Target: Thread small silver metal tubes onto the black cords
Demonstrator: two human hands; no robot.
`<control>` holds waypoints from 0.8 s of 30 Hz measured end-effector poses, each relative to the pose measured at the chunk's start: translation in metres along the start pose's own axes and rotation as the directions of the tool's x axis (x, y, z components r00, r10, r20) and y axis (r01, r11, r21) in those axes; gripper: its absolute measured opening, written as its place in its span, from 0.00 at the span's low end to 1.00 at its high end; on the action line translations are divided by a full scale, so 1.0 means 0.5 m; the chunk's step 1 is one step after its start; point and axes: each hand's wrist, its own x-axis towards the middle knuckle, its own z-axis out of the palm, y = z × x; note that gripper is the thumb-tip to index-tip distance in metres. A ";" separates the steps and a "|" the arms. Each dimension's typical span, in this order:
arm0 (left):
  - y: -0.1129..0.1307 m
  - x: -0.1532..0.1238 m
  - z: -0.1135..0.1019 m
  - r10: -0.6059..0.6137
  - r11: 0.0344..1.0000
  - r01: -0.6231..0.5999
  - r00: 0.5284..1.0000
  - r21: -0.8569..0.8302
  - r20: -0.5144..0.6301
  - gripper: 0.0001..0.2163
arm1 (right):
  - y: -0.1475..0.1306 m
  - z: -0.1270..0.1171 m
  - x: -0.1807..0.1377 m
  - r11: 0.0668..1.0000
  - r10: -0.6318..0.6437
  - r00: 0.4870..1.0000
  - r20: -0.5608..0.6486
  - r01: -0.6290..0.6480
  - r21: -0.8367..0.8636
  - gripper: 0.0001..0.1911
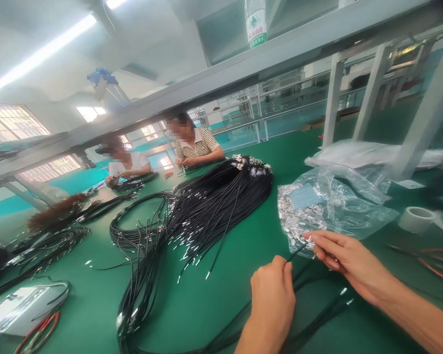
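Observation:
My left hand (273,292) is closed around a thin black cable (297,250) near its end. Thumb and fingers of my right hand (349,260) pinch a small silvery metal piece (310,239) at the tip of that cable; whether it sits on the cable or just touches it, I cannot tell. Right behind the fingertips lies a clear plastic bag (349,211) with many small metal pieces (295,219) and a blue label. Below my right hand, other cable ends with silvery tips (343,291) stick out.
A large bundle of black cables (214,201) covers the middle of the green table (96,309). A white box (20,309) with wires stands front left, a white roll (416,219) at right. Red-handled pliers (439,260) lie near the right edge. Two people work across the table.

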 end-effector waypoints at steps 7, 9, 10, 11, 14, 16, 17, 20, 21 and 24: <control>0.004 -0.003 0.000 0.028 0.999 -0.028 0.999 0.014 0.041 0.13 | 0.003 0.021 -0.007 0.987 0.067 0.998 0.017 -0.068 0.149 0.32; 0.003 -0.003 0.001 0.031 0.999 -0.032 0.999 0.013 0.045 0.13 | 0.009 0.028 -0.009 0.993 0.057 0.996 0.073 -0.064 0.098 0.29; 0.002 -0.002 0.001 0.033 0.999 -0.033 0.998 0.008 0.044 0.13 | 0.012 0.031 -0.010 0.997 0.048 0.993 0.107 -0.054 0.055 0.27; 0.002 -0.002 0.001 0.036 0.999 -0.036 0.998 0.003 0.043 0.13 | 0.016 0.034 -0.011 0.999 0.042 0.989 0.140 -0.044 0.011 0.26; 0.001 0.000 0.001 0.040 0.999 -0.040 0.999 -0.005 0.032 0.13 | 0.021 0.033 -0.011 0.998 0.056 0.982 0.181 -0.057 0.000 0.23; 0.001 0.001 0.001 0.027 1.000 -0.028 0.999 0.006 0.021 0.13 | 0.019 0.026 -0.007 0.990 0.069 0.987 0.143 -0.086 0.109 0.21; 0.001 0.001 0.000 0.019 1.000 -0.019 1.000 0.013 0.013 0.13 | 0.017 0.021 -0.004 0.981 0.079 0.990 0.116 -0.098 0.170 0.20; 0.002 0.001 -0.001 -0.004 1.000 0.004 1.000 0.029 -0.003 0.13 | 0.006 0.006 0.004 0.956 0.112 0.992 0.052 -0.122 0.268 0.20; 0.003 0.001 -0.001 -0.005 1.000 0.005 1.000 0.030 -0.004 0.13 | 0.003 0.002 0.006 0.954 0.118 0.992 0.045 -0.126 0.273 0.20; 0.003 0.002 -0.002 0.006 1.000 -0.006 1.000 0.024 -0.001 0.13 | -0.003 -0.004 0.007 0.957 0.108 0.994 0.033 -0.113 0.267 0.19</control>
